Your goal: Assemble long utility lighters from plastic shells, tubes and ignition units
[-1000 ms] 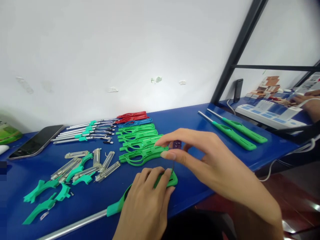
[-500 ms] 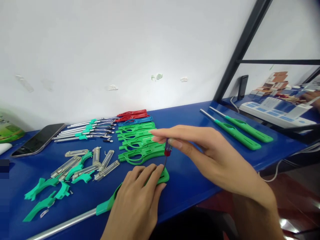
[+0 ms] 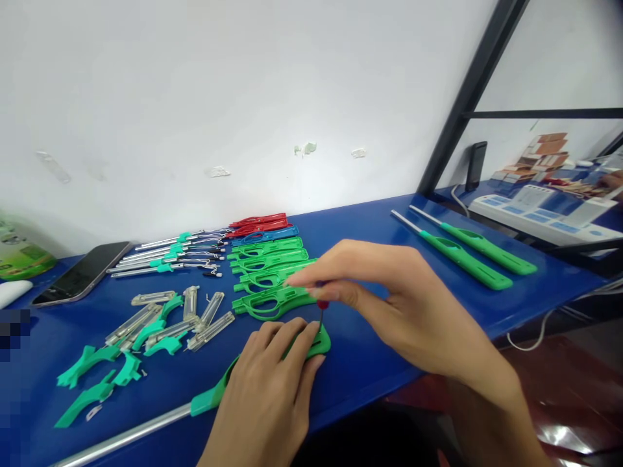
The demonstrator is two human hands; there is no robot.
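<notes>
My left hand (image 3: 270,386) lies wrapped over a green-handled gas lighter (image 3: 204,402), pressing it to the table; its long metal tube points to the lower left. My right hand (image 3: 394,305) pinches a small screwdriver (image 3: 322,303) with a red collar. The screwdriver stands nearly upright, its tip at the butt end of the lighter's handle; the fingers hide most of its grip. Just beyond my hands, several open green handle shells (image 3: 272,301) lie in a row, with a blue shell (image 3: 265,234) and red shells (image 3: 257,224) behind them.
Clear fuel tanks (image 3: 209,331) and teal triggers (image 3: 87,363) are scattered at the left. Metal tubes with wires (image 3: 170,253) lie behind them, beside a phone (image 3: 80,272). Two whole green lighters (image 3: 462,259) rest at the right, near a power strip (image 3: 535,217) and black frame (image 3: 457,123).
My right hand's fingers have curled lower around the screwdriver, covering more of its grip. My left hand and the lighter stay in place. The view has shifted slightly.
</notes>
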